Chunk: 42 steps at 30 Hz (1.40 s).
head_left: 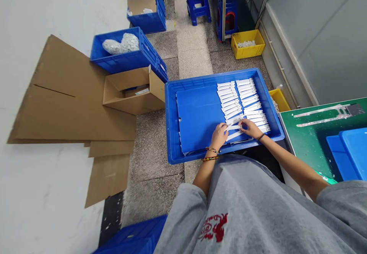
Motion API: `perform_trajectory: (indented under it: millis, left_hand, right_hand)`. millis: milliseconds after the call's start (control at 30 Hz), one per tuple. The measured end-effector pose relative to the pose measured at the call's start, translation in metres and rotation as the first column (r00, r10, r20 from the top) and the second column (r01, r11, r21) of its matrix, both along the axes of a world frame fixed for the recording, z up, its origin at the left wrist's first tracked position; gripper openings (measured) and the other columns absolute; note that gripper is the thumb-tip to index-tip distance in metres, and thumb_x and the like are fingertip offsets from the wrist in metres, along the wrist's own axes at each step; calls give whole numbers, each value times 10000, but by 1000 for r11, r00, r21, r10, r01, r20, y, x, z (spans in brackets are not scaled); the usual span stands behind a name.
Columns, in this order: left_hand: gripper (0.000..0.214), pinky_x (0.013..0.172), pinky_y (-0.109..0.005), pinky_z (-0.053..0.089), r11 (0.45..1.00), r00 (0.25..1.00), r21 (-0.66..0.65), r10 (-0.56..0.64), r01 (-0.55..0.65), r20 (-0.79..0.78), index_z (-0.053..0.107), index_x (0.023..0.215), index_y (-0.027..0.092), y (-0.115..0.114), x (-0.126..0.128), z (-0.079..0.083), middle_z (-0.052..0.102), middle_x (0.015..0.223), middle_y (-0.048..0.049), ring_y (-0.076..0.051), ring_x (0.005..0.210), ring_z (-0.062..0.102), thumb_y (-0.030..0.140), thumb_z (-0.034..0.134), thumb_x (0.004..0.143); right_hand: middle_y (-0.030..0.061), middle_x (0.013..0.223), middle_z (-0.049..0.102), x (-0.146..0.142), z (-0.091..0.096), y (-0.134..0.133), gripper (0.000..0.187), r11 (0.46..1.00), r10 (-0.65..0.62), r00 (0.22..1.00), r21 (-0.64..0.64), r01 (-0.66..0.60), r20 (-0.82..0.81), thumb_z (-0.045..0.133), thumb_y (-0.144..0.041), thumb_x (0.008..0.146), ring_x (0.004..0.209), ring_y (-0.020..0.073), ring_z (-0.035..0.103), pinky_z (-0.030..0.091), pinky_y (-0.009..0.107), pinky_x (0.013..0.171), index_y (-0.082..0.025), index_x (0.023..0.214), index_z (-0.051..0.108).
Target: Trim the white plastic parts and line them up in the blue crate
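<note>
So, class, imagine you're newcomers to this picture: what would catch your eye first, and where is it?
The big blue crate in front of the person stands out first, holding rows of white strips. The left hand and right hand both rest on those strips near the crate's lower edge. Large flattened cardboard sheets fill the left side.

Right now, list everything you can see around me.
tray: one, blue, directly ahead
strips: many, white, two rows in tray's right side
sheet: one, blue, in tray's left side
blue crates: four visible, blue, left of tray and beyond
yellow crates: two, yellow, near right wall
box: one, brown, open, left of tray
cardboard sheets: several, brown, far left
stools: two, blue, far ahead
mat: one, green, right
shirt: one, grey, on person
left hand: one, on strips
right hand: one, on strips
</note>
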<state>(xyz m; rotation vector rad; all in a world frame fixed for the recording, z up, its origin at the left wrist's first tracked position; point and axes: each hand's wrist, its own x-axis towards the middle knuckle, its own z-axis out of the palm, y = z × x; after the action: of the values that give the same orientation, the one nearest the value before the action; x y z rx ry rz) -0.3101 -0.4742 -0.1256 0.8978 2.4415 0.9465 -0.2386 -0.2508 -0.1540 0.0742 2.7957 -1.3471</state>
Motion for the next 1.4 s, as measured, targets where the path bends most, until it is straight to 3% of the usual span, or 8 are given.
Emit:
perform_trajectory:
  millis: [233, 367, 567, 733, 1000, 1167, 1400]
  left_hand:
    - [280, 990, -385, 487, 997, 999, -69, 25, -26, -20, 700, 1076, 202, 0, -2, 2, 682, 1091, -84, -244, 1081, 575, 91, 536, 879]
    - [218, 962, -397, 479, 994, 998, -99, 48, -51, -33, 711, 1002, 188, 1, -2, 4, 697, 1082, -83, -253, 1054, 575, 115, 535, 898]
    - [212, 956, -354, 475, 986, 993, -126, 100, -106, -55, 690, 989, 176, 0, -1, 4, 659, 1125, -94, -234, 1078, 565, 117, 499, 920]
    - [200, 919, -342, 485, 984, 994, -145, 103, -108, -41, 669, 1052, 186, -1, 1, 0, 647, 1094, -96, -239, 1069, 574, 121, 558, 898]
    - [132, 895, -340, 483, 981, 991, -142, 127, -130, -31, 627, 922, 184, 0, 1, -4, 638, 1039, -98, -243, 1057, 576, 80, 561, 877]
    - [141, 844, -323, 494, 975, 981, -109, 193, -194, -18, 579, 1050, 191, -1, 0, -4, 663, 1057, -98, -226, 1015, 613, 148, 495, 944]
    - [179, 855, -305, 499, 970, 975, -100, 220, -221, -14, 593, 1061, 196, 1, 0, -4, 658, 1088, -94, -220, 1047, 618, 141, 480, 933]
  right_hand:
    - [37, 881, 715, 1, -3, -1, 231, 1000, -17, 999, 0, 17, 48, 581, -395, 937, 771, 167, 670, 552, 336, 758, -183, 970, 668]
    - [33, 868, 706, 1, -3, -1, 254, 996, -50, 997, 78, 46, 54, 564, -394, 967, 759, 162, 660, 548, 348, 760, -163, 986, 669]
    - [118, 1112, 666, 5, 8, 0, 176, 967, -50, 998, 250, 55, -25, 557, -246, 918, 1096, 287, 586, 477, 456, 976, -209, 1059, 657]
    - [91, 1138, 642, 7, 10, 1, 270, 948, 87, 996, 308, -87, 15, 701, -228, 821, 1093, 273, 594, 502, 422, 958, -227, 1083, 637]
    - [88, 1219, 616, 4, 16, -3, 368, 893, 218, 971, 382, -238, 96, 769, -230, 785, 1139, 245, 591, 498, 351, 969, -211, 1121, 620]
    - [92, 1123, 633, -1, 18, 0, 171, 861, 172, 977, 462, -211, 126, 642, -160, 862, 1066, 232, 601, 493, 327, 903, -205, 1026, 645]
    - [119, 1190, 608, 0, 18, 9, 223, 836, 80, 991, 534, -127, 110, 634, -215, 882, 1066, 241, 590, 488, 320, 867, -197, 1104, 626]
